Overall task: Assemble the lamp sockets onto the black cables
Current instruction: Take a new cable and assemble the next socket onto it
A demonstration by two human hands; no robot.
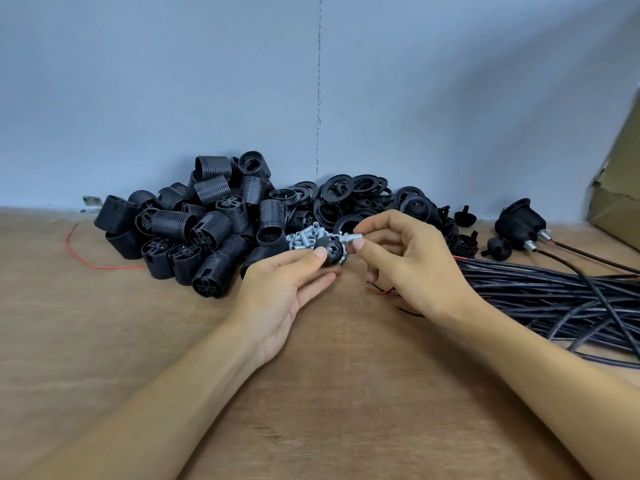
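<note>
While the left hand (294, 282) pinches a small black domed plastic socket cap (329, 248) between thumb and fingertips, its centre hole turned toward the camera, the right hand (405, 261) pinches a short silver threaded metal tube (351, 237) just beside that hole. The step in hand looks like fitting the tube into the cap, an early part of building one socket. The tube's end is close to the hole, but I cannot tell whether it has entered. The next move likely calls for lining the tube square to the hole and twisting it in with the right fingertips while the left hand stops the cap from turning; a cable would then need threading through.

Both parts hang above the brown wooden tabletop (311, 393), right in front of a heap of loose silver tubes (306, 237). Black ribbed plastic socket bodies (207, 223) are piled to the left. Flat black plastic rings (339, 192) lie behind, against the blue-grey wall (173, 98). The bundle of black cables (554, 292) lies to the right, near the right wrist. A few finished sockets (519, 223) on cables sit at the far right, near a brown cardboard box (620, 188).

Open room is the bare wood toward the person. The piles and wall close off the far side, and the cables crowd any rightward reach.
</note>
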